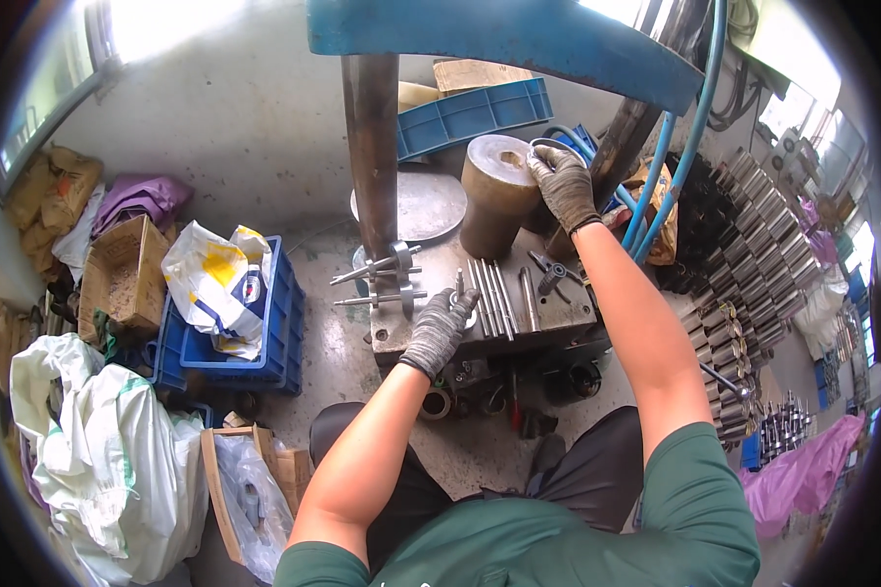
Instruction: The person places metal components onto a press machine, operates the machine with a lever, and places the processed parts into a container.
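Note:
My left hand [436, 333], in a grey knitted glove, closes round a metal shaft [459, 282] at the front of the press's metal table [394, 338]. Left of it, two shafts with discs [401, 257] lie on their sides. Several thin steel rods [491, 293] lie side by side to its right, with a thicker rod [530, 298] beyond them. My right hand [565, 186], also gloved, has its fingers curled over the edge of a round-rimmed metal piece [558, 145], mostly hidden by the hand. A thick steel cylinder [500, 191] stands upright beside it.
A blue press frame [499, 34] spans overhead on steel posts [370, 147]. Pliers [550, 279] lie at the table's right. Blue crates [284, 323] and a white sack [117, 460] stand left. Stacked metal tubes [764, 235] and blue hoses [661, 196] are right.

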